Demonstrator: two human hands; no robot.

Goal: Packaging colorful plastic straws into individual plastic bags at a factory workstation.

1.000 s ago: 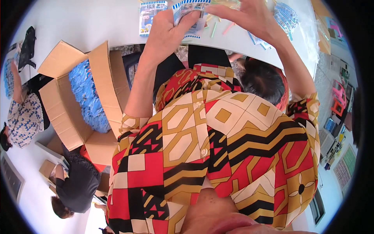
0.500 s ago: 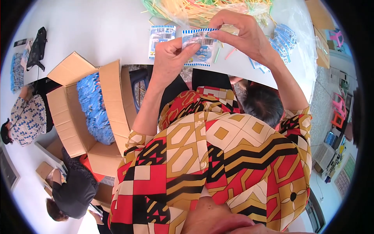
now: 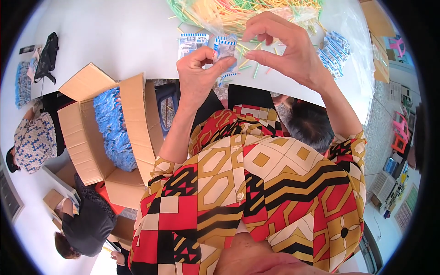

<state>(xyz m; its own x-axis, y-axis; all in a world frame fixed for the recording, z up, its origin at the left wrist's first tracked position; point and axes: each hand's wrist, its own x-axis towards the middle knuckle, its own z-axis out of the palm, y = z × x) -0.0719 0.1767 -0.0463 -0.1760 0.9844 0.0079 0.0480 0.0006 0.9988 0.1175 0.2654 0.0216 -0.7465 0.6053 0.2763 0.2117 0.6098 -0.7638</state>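
Head view: over the counter (image 3: pixel 114 41), the left grip (image 3: pixel 196 75) pinches a blue-white packet (image 3: pixel 225 46); the right grip (image 3: pixel 293 52) is spread. At near left, a cardboard box (image 3: pixel 137 123) contains many blue packet-like things (image 3: pixel 114 133).

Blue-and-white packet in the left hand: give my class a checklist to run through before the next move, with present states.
1. Packet gripped by the left hand: ok.
2. Right hand empty: ok, nothing visible in it.
3. Packet's face uncovered: not ok, the left thumb crosses it.
4. Packet sealed: cannot tell.
5. Pile of thin coloured sticks in view: ok.
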